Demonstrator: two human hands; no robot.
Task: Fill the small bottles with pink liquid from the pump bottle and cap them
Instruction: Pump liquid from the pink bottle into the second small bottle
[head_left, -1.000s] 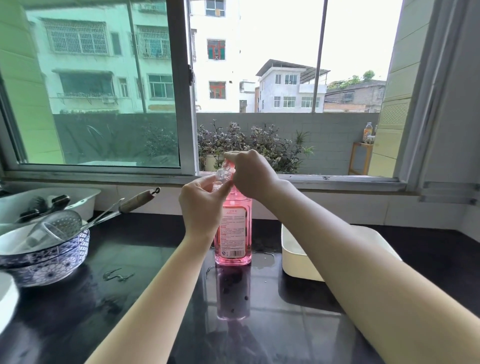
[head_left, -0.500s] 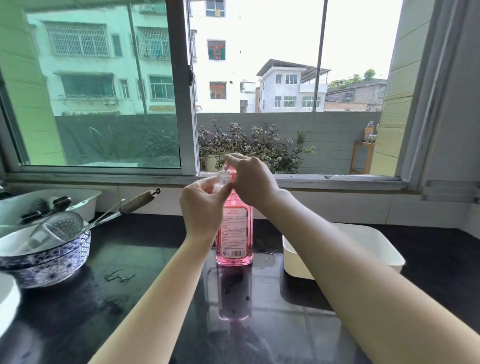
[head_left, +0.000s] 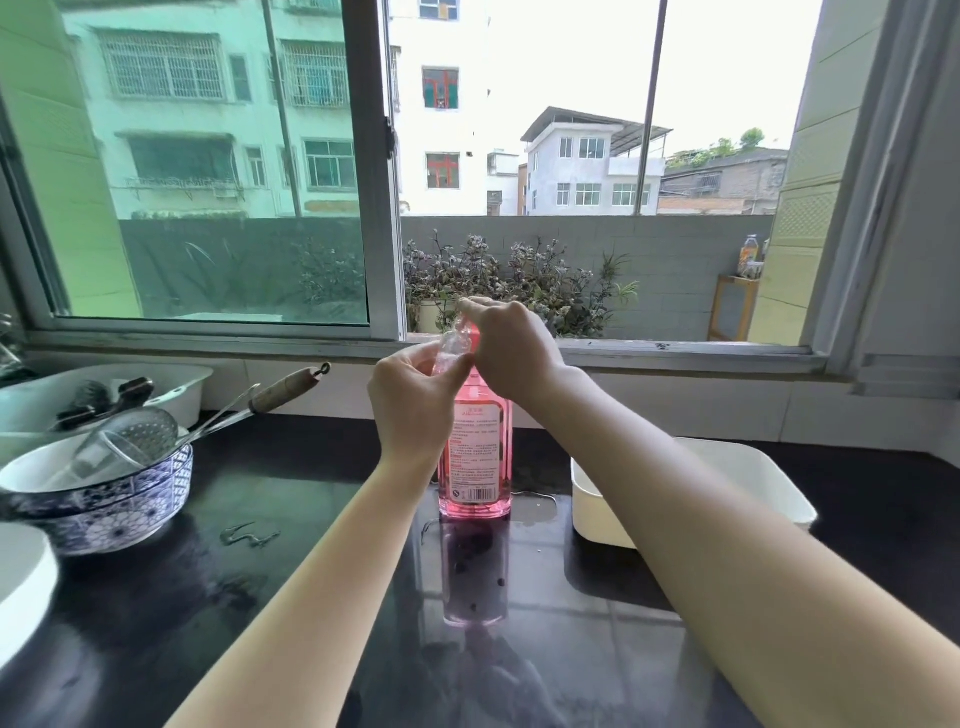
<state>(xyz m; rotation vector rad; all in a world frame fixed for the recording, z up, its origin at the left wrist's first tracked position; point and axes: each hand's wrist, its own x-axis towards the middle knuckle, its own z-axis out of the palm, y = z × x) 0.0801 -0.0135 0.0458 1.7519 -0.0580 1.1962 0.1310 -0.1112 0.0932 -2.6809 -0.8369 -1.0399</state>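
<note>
Pump bottle (head_left: 475, 457): clear pink, white label, upright mid worktop (head_left: 291, 519) nr window. Small bottle (head_left: 451, 353): clear plastic, up at pump head. Left hand (head_left: 413, 400) pinches small bottle btwn thumb & fingers. Right hand (head_left: 511, 358) curls over pump head, forefinger on top.

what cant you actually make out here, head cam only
Head view:
1. How full the small bottle is: clear, mostly wrapped by the left hand.
2. The pump bottle's head and spout: covered by the right hand.
3. Its label print: too small.
4. What the white tub holds: its near wall and the right forearm block it.
</note>
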